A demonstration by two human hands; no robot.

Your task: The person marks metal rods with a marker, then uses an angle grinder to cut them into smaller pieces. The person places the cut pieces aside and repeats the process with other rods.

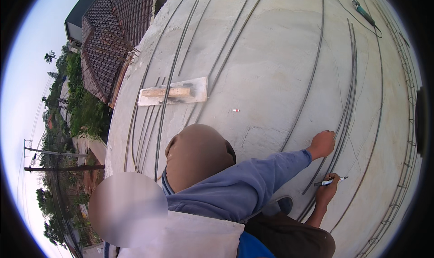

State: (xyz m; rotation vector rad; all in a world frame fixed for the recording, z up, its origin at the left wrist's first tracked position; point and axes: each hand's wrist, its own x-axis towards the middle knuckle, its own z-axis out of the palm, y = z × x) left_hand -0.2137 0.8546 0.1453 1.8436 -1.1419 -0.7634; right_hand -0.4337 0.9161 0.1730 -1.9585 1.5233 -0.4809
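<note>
My right hand is closed round a marker with a pale body and dark ends; its pointed tip faces right, just over the concrete. Farther up, my left hand, at the end of a blue sleeve, is closed and low beside a bundle of thin steel rods. What its fingers hold, if anything, is hidden. The rods pass between the two hands. Dark trousers cover the right forearm's lower part. A shoe shows below the sleeve. A rounded brown cloth-covered shape stands left of the arm.
A plastering float with a wooden handle lies across rods at upper left. A green angle grinder with its cord rests at upper right. A small red-and-white object sits mid-slab. Lattice rebar runs along the right; tiled roofs rise beyond the left edge.
</note>
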